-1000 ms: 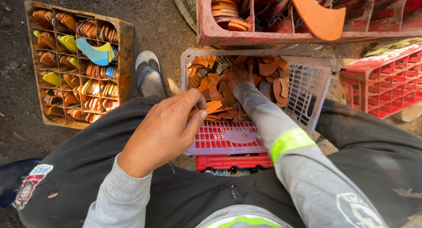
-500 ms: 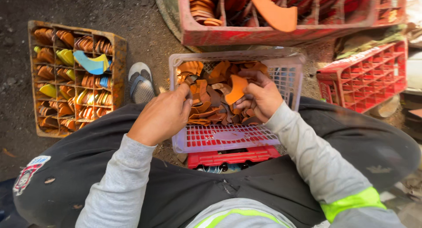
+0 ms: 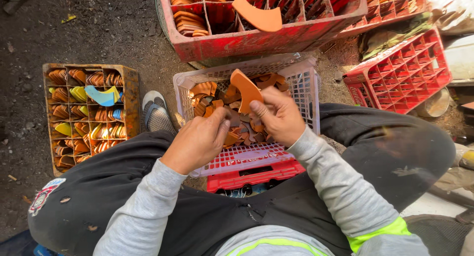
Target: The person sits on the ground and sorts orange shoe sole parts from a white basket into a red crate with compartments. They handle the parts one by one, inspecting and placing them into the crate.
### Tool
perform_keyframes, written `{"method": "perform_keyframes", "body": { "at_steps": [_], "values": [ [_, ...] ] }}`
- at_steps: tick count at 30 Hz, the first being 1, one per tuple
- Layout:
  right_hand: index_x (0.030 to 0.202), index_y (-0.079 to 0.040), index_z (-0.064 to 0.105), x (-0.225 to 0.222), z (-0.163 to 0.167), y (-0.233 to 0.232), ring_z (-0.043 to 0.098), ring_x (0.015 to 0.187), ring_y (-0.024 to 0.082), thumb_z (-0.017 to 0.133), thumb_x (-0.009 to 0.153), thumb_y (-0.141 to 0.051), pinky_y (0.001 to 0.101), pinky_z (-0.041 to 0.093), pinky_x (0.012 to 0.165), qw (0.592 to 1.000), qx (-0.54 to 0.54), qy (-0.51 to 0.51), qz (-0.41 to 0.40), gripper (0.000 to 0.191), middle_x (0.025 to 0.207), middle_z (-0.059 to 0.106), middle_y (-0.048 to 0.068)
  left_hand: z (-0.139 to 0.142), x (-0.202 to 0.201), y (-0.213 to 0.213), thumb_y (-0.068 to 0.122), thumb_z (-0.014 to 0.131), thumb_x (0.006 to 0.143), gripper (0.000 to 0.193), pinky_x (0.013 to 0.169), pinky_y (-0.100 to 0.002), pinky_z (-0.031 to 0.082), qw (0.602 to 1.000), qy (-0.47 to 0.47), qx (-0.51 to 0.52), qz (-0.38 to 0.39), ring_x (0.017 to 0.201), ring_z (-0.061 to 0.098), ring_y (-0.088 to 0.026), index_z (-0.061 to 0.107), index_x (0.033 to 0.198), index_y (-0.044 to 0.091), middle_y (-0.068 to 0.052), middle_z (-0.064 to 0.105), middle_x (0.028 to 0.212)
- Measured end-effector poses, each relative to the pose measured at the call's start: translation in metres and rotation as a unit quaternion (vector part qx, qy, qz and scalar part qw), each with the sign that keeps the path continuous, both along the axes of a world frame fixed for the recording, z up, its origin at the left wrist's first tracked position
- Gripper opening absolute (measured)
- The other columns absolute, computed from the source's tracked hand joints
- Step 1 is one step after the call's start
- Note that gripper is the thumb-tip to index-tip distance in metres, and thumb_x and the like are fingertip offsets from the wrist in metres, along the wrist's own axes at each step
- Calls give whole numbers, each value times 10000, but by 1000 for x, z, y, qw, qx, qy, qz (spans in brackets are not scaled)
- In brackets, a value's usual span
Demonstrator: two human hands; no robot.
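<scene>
I sit over a pale plastic basket (image 3: 308,88) holding a heap of orange curved pieces (image 3: 212,95). My right hand (image 3: 276,115) holds one orange curved piece (image 3: 247,91) upright above the heap, pinched by thumb and fingers. My left hand (image 3: 197,140) rests at the basket's near left side, fingers curled down onto the pieces; whether it grips one is unclear. The basket stands on a red crate (image 3: 256,174) between my knees.
A brown divided crate (image 3: 131,95) at left holds sorted orange, yellow and blue pieces. A big red divided crate (image 3: 266,41) lies beyond the basket with an orange piece on top. Another red crate (image 3: 400,71) stands at right. A sandalled foot (image 3: 155,113) lies beside the basket.
My right hand has lifted an orange piece up out of the heap and drawn it nearer. My left hand has shifted onto the pieces at the basket's left side.
</scene>
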State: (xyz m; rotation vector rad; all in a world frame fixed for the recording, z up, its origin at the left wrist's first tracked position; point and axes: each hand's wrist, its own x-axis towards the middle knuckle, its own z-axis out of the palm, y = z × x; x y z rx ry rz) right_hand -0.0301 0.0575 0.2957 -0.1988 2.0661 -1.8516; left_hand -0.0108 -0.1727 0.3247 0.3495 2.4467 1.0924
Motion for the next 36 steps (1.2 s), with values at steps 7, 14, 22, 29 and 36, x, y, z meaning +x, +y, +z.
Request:
{"method": "perform_keyframes", "body": {
  "at_steps": [7,14,22,29,36],
  "values": [
    [1373,-6,696,-75,50,37,585,874,274,668,1028,-4,380,481,734,841,368,384,-102,346,986,584,167,-8,-2,2,284,573,995,255,675,-592,514,994,39,-82,-66,742,672,-468,567,956,32,-229,696,749],
    [1427,67,615,-124,14,13,524,1292,342,645,1024,-97,487,348,1098,753,433,494,31,436,1328,626,205,-9,-3,-7,285,593,972,251,673,-578,529,991,70,-99,-53,750,681,-461,590,990,34,-227,701,764],
    [1311,-136,694,-119,27,24,605,1159,303,927,853,-154,460,421,1105,814,375,441,42,514,1183,673,101,-17,-12,-13,302,603,990,249,748,-554,534,1000,30,-4,-8,846,686,-453,663,997,60,-236,719,850],
    [1184,-40,589,-64,53,11,690,1126,294,901,842,-85,433,548,1083,884,246,397,4,465,1197,662,138,-20,-36,-4,240,434,1071,405,684,-272,533,892,-218,351,184,867,636,-93,545,1451,154,21,608,1051],
    [1159,-42,604,-7,39,3,668,1155,179,877,849,-90,344,540,1045,994,-92,46,33,415,1222,677,92,-7,-41,11,267,549,1085,395,662,-223,528,765,-246,562,195,778,595,-66,593,1417,57,-5,627,931]
  ]
}}
